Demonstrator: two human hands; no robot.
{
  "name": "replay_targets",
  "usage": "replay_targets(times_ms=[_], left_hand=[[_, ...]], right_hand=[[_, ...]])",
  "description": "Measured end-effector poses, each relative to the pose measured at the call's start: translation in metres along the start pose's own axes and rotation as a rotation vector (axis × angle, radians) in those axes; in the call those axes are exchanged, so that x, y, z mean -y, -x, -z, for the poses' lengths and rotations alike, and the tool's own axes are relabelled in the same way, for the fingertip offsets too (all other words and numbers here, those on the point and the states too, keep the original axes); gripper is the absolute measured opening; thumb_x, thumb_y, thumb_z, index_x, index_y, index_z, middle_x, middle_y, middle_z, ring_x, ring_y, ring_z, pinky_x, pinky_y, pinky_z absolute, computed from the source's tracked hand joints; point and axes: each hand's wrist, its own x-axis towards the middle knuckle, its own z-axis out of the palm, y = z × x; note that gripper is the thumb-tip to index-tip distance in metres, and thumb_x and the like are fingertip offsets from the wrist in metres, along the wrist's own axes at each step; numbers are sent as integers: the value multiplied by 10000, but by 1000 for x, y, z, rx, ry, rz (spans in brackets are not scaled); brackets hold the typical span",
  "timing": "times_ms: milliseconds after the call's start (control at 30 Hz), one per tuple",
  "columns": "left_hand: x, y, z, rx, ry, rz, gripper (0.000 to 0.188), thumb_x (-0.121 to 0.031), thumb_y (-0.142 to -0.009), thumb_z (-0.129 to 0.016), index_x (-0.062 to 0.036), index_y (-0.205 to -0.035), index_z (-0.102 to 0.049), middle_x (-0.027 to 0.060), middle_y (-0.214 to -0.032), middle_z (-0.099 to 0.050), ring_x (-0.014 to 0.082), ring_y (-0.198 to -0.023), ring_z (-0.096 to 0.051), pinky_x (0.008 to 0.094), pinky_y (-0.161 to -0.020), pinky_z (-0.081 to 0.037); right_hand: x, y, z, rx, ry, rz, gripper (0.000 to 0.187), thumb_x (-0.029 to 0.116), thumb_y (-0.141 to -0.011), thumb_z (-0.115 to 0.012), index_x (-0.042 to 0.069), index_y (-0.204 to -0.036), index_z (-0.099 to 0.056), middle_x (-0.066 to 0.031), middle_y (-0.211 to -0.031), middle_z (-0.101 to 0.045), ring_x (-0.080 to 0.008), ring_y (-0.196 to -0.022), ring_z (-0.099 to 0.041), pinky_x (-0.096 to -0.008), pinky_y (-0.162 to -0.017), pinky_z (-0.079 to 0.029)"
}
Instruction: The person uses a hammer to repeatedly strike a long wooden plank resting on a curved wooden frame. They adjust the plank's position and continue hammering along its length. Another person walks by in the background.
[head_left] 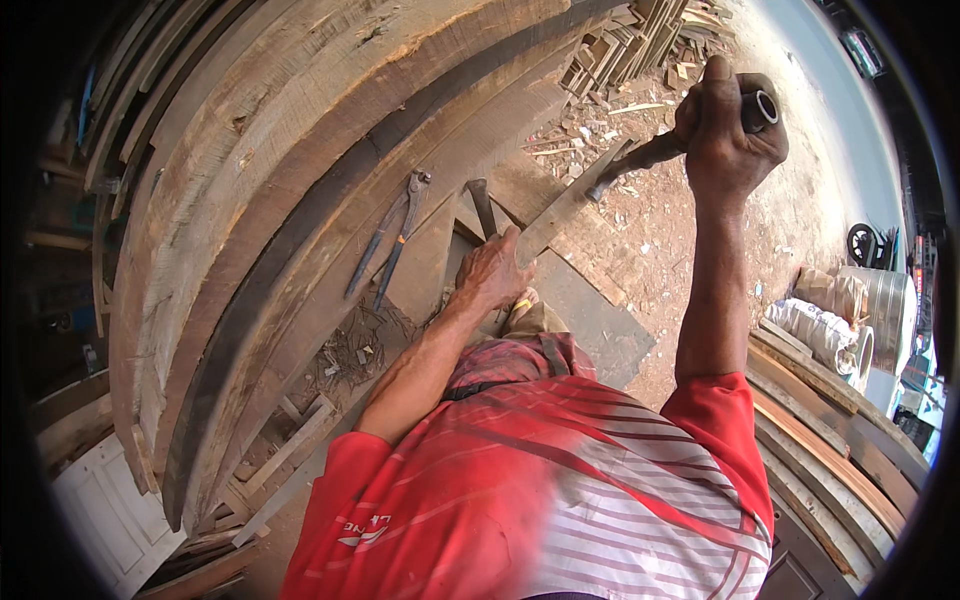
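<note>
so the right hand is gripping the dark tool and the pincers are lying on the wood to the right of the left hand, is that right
Not quite: the head view shows the pincers lying on the wood to the left of the left hand. The right hand is gripping the dark tool.

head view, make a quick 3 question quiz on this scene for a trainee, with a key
1. True or false: the pincers with blue handles are in the person's left hand.
2. What does the raised right hand hold?
A) a handsaw
B) a hammer
C) a tape measure
3. Fill in the blank: the short sleeves of the person's shirt are ____ in colour.

Key:
1. False; they lie apart from that hand.
2. B
3. red
</note>
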Motion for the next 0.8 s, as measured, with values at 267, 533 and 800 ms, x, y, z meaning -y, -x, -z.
replay_targets(times_ms=[267, 533, 800], left_hand=[[3, 4, -8, -1, 13, 15, 645, -389, -912, -693, -7, -1387, -483, 287, -1198, -669, 456, -1128, -647, 521, -953, -520], [0, 6, -3, 8, 31, 27, 598, -389, -895, -711, -9, -1315, -517, 266, -1176, -683, 445, -1123, -654, 535, -948, -521], [-10, 5, -1, -10, 38, 89, 563, -370, -890, -717, -9, -1279, -526, 268, -1131, -692, 462, -1096, -659, 536, -938, -523]], right_hand=[[11, 29, -17, 38, 94, 17, 244, 153, -989, -721, 47, -817, -585, -24, -610, -610, -76, -513, -575, -235, -441, -417], [5, 36, -17, 97, 269, 278, 248, 140, -1012, -673, 38, -800, -597, -36, -601, -604, -77, -499, -546, -241, -457, -430], [21, 56, -26, 92, 96, 289, 209, 73, -946, -748, 36, -790, -613, -42, -642, -623, -94, -566, -601, -238, -506, -453]])
